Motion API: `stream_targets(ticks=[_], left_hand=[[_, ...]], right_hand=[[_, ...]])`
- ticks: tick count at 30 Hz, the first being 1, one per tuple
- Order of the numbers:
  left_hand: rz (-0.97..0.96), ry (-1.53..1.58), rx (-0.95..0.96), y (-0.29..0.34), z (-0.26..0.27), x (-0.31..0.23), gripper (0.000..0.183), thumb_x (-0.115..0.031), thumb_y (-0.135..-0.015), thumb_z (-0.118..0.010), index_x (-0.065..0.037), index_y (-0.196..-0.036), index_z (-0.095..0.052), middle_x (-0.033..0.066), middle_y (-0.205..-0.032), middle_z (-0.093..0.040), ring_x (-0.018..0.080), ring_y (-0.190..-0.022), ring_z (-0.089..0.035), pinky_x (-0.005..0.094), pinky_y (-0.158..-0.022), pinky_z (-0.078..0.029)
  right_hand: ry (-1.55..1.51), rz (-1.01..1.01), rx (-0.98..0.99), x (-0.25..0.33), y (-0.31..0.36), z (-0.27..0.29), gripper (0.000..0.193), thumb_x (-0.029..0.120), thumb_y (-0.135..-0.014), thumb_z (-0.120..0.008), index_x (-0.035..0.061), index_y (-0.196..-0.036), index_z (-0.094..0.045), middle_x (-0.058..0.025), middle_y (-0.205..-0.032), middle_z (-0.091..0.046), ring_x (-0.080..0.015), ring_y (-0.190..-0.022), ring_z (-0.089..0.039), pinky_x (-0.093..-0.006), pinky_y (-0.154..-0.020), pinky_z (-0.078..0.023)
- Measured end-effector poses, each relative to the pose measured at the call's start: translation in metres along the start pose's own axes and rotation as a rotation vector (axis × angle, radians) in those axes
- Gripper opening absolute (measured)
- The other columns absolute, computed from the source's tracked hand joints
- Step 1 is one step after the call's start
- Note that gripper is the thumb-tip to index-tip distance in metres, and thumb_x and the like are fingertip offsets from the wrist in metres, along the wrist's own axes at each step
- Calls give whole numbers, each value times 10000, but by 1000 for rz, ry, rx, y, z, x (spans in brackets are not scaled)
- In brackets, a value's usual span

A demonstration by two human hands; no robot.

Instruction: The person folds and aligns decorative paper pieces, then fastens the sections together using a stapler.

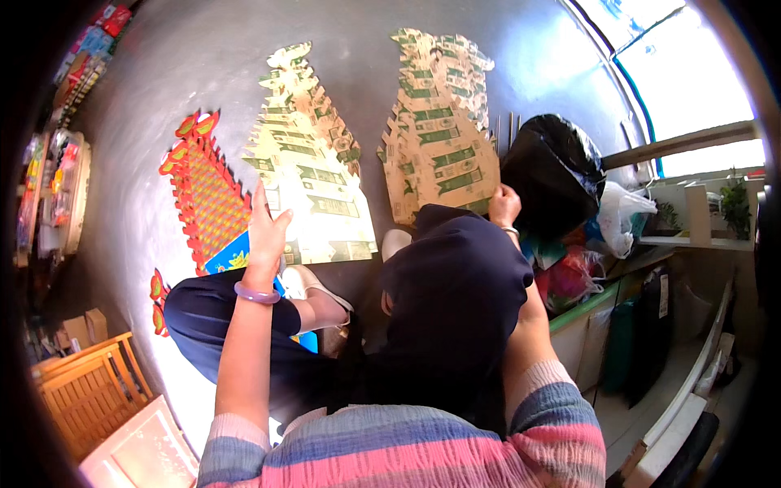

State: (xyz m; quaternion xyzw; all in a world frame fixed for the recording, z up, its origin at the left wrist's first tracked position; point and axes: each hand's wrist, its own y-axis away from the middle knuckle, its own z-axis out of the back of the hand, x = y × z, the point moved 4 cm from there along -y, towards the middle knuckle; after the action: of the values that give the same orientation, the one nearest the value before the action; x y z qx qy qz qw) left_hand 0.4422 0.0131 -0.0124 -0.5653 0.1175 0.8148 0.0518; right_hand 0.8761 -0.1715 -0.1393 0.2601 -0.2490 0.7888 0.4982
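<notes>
My left hand [267, 226] reaches over the left side of a long stack of jagged-edged cardboard cutouts [313, 175]. Its fingers are stretched out with the thumb apart, and nothing shows in its grasp. Beyond my right knee, my right hand [504, 206] is curled closed at the lower right corner of another jagged cardboard cutout [443, 163], seemingly gripping its edge; the knee hides part of that side. Further left lies a row of overlapping red and yellow printed cutouts [213, 191], with a blue printed piece [229, 256] at its near end.
A black plastic bag [553, 167] stands right of my right hand, with a white plastic bag [622, 218] beside it. Along the right runs a green-edged low unit [586, 305]. A wooden chair [93, 394] is at the lower left, and shelves of goods [61, 183] line the left.
</notes>
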Motion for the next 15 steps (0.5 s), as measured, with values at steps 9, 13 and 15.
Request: stream_targets(ticks=[9,13,15], left_hand=[[-31,337,47,27,30,-23,406,-185,-810,-580,21,-1157,-536,120,-1098,-590,148,-959,-541,246,-830,-407],[216,732,73,51,27,-37,637,-554,-832,-484,10,-1123,-544,96,-1085,-572,146,-875,-549,228,-725,-415],[232,843,163,67,27,-58,529,-466,-847,-528,0,-1096,-547,77,-1003,-584,131,-843,-557,253,-697,-445]], right_hand=[[-148,1050,186,353,28,142,121,178,-743,-607,62,-734,-642,-110,-710,-588,-272,-652,-580,-342,-597,-459],[75,1567,430,410,162,151,62,108,-720,-567,53,-717,-594,-75,-690,-547,-234,-591,-565,-322,-546,-465],[195,1753,404,406,217,150,35,89,-700,-554,54,-697,-559,-56,-670,-507,-215,-561,-555,-317,-522,-466]])
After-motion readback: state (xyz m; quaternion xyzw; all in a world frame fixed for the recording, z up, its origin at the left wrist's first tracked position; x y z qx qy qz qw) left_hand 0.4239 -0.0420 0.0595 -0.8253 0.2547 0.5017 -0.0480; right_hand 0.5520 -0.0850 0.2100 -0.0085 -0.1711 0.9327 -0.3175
